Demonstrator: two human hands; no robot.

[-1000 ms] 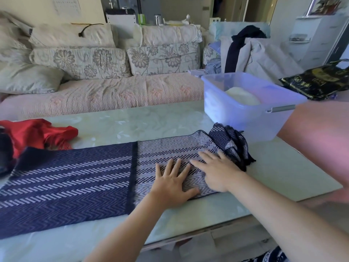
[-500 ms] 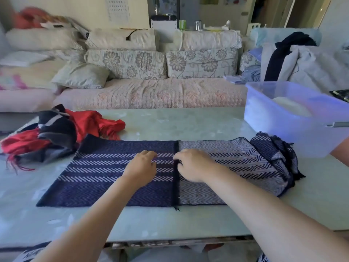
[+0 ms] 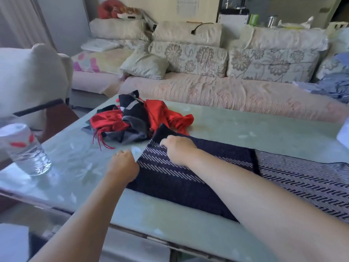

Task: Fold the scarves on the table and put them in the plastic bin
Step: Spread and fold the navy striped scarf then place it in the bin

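Two bare forearms stretch forward over the navy scarf [image 3: 188, 178]. The left hand [image 3: 123, 165], fingers curled, pinches the scarf's left edge; the right hand [image 3: 177, 146] grips the same edge farther from the person.

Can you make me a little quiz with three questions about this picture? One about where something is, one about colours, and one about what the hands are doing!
1. Where is the water bottle?
A. on the floor
B. near the left edge of the table
C. on a shelf

2. What colours are in the crumpled scarf pile?
A. red, black and grey
B. yellow and green
C. all white

3. What are the left hand and the right hand doing?
A. lying flat on the table
B. holding the water bottle
C. gripping the end of the navy scarf

Answers:
1 B: it stands on the tabletop at the far left.
2 A: red cloth is tangled with black and grey cloth.
3 C: both hands have curled fingers at the scarf's left end, one at each corner.
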